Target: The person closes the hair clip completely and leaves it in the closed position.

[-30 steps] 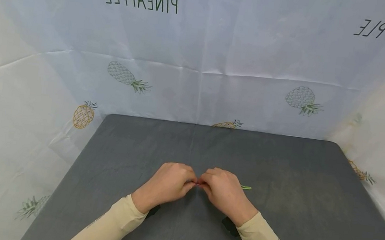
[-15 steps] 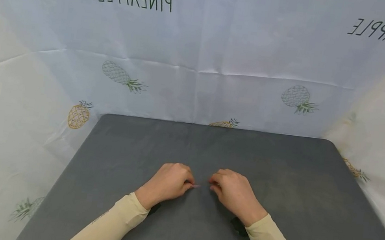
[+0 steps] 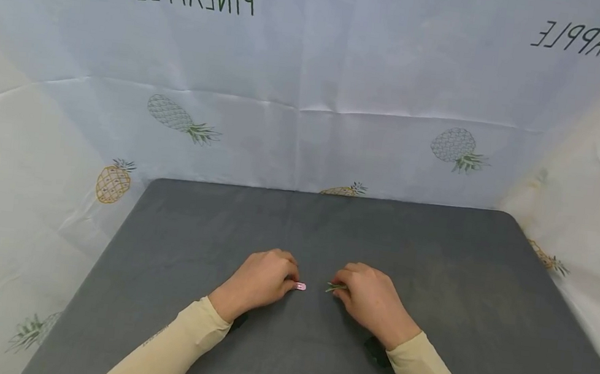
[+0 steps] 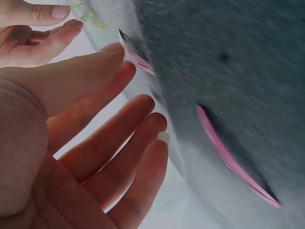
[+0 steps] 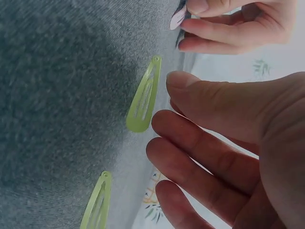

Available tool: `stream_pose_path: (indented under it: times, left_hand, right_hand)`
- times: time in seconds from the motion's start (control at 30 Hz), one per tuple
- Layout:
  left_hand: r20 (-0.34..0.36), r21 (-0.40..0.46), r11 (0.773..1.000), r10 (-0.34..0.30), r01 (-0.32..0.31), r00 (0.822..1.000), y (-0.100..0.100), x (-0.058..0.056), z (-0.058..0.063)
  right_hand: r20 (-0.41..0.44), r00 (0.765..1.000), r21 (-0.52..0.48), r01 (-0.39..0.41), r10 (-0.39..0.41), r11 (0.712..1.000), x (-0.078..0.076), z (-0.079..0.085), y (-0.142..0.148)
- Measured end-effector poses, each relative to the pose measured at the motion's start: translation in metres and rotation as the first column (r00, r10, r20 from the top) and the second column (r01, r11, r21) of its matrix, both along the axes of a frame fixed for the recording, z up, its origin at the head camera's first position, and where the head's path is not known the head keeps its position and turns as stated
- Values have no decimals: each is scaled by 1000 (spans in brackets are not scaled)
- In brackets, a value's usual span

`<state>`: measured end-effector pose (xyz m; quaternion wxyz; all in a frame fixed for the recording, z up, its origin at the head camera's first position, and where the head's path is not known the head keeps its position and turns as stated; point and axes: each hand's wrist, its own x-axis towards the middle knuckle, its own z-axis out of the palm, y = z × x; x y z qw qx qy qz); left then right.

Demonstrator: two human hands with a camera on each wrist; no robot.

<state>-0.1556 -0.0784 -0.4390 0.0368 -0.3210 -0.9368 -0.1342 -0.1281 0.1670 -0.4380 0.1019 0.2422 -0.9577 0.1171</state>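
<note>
Near the table's middle my left hand [image 3: 263,278] pinches a pink snap hair clip [image 3: 300,286] at its thumb and finger tips. The clip sticks out to the right. A second pink clip [image 4: 233,167] lies on the table under that hand in the left wrist view; from the head it is hidden. To the right, my right hand [image 3: 372,295] hovers with loosely bent fingers around a green snap hair clip [image 3: 336,287]. In the right wrist view this green clip [image 5: 143,98] lies just beside the thumb tip, seemingly apart from it. Another green clip [image 5: 97,202] lies below it.
The dark grey table [image 3: 207,219] reaches back to a white cloth [image 3: 320,60] printed with pineapples and mirrored lettering. The cloth also hangs along both sides. A dark piece [image 3: 377,351] shows under my right wrist.
My hands, which met at the pink clip, have parted, the right one moving rightward. The pink clip stays at my left fingertips and now faces up. A green clip now shows at my right fingertips.
</note>
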Motion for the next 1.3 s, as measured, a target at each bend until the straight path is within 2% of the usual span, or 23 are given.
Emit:
stream_pose_path:
  times: [0.33, 0.53, 0.93, 1.3]
  left_hand:
    - [-22, -70, 996, -60, 58, 998, 40, -1, 1]
    - [-46, -97, 993, -67, 62, 997, 60, -3, -1]
    - [-61, -80, 995, -56, 51, 997, 66, -2, -4]
    - [-102, -15, 999, -36, 35, 994, 63, 1, -5]
  right_hand:
    - [3, 1000, -10, -1, 2, 1000, -3, -5, 10]
    - [-3, 1000, -3, -3, 3, 1000, -5, -7, 14]
    - [-42, 999, 33, 1, 0, 999, -8, -11, 7]
    - [-46, 999, 14, 5, -4, 1000, -5, -10, 2]
